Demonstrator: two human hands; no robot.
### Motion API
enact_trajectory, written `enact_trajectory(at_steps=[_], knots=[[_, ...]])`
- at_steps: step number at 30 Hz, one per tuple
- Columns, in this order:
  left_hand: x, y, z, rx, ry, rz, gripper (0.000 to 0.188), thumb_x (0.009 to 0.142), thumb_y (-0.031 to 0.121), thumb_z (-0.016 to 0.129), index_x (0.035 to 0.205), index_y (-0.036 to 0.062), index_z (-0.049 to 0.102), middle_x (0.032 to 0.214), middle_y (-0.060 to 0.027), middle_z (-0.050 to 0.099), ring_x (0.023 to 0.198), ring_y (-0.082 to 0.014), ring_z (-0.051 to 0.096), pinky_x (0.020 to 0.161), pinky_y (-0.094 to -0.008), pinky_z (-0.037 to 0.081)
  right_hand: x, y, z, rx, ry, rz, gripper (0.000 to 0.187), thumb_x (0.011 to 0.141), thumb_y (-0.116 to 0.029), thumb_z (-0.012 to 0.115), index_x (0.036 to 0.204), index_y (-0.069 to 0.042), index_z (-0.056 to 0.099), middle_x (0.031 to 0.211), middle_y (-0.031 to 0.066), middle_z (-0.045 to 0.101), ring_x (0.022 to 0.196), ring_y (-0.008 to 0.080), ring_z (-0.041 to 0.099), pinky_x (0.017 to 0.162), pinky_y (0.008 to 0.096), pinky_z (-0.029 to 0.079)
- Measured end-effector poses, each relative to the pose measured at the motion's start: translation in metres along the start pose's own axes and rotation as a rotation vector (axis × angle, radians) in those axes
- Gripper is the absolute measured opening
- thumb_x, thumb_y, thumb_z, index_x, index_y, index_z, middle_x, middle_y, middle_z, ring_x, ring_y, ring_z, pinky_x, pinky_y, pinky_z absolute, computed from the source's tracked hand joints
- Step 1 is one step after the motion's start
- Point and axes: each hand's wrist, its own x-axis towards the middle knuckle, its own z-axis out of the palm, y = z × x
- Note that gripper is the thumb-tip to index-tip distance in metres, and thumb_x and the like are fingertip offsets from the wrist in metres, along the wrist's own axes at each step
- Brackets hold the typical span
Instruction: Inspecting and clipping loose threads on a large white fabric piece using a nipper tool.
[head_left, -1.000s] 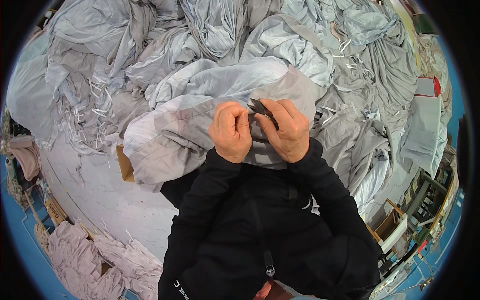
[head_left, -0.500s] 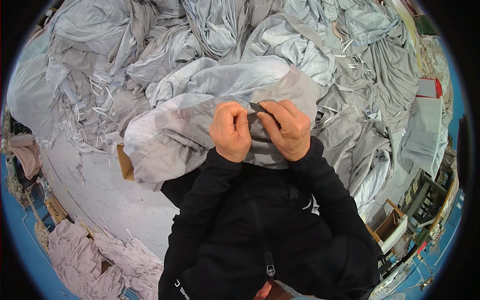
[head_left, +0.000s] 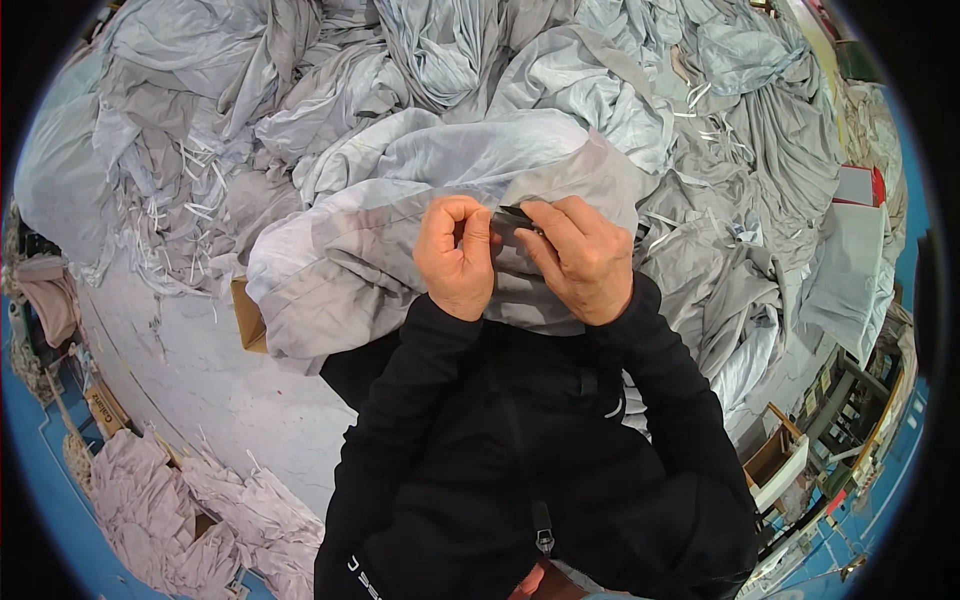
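Black sleeves (head_left: 405, 400) run up from the near edge, and both hands meet mid-scene, just apart, knuckles up! On the left, the left hand (head_left: 452, 258) is curled tight, thumb pressed against the forefinger; whether anything is pinched in there, I cannot tell. Over on the right, the right hand (head_left: 583, 258) tilts inward, thumb and fingers gripping a small black tool (head_left: 514, 213), its slim dark end pointing left into the gap between the hands. Look at that tool: short, dark, partly hidden by the fingers, poised above pale grey cloth (head_left: 365, 260)! That cloth lies bunched, creased, bluish-white along its far folds. To its left, a cardboard box edge (head_left: 249, 317) peeks out. Farther off, heaped grey fabric (head_left: 770, 140) spreads right, white ties (head_left: 205, 190) tangle far left, and pinkish fabric (head_left: 150, 510) lies crumpled near left.
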Motion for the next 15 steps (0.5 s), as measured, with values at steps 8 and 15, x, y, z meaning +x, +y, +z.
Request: enact_trajectory(at_steps=[8,15], knots=[[0.0004,0.0026,0.0009,0.07,-0.011,0.089,0.008,0.093,-0.003,0.063,0.09,-0.0002,0.056,0.089,-0.0068,0.059,0.062,-0.0099,0.058,0.054,-0.023,0.05,-0.0009,-0.0009,0.0053,-0.006,-0.018,0.024,0.027,0.079,-0.011,0.077,0.104,-0.007,0.066,0.081,0.0057,0.058,0.071,0.0243,0.063,0.057,0.0347,0.049],[0.0011,-0.0002,0.0012,0.064,0.007,0.076,0.009,0.094,-0.002,0.063,0.089,0.0002,0.056,0.089,-0.0065,0.059,0.061,-0.0097,0.058,0.053,-0.0227,0.049,-0.0016,0.0018,0.0071,0.006,-0.022,0.032,0.024,0.079,-0.01,0.077,0.101,-0.008,0.067,0.081,0.0054,0.058,0.068,0.0246,0.063,0.056,0.0351,0.049]])
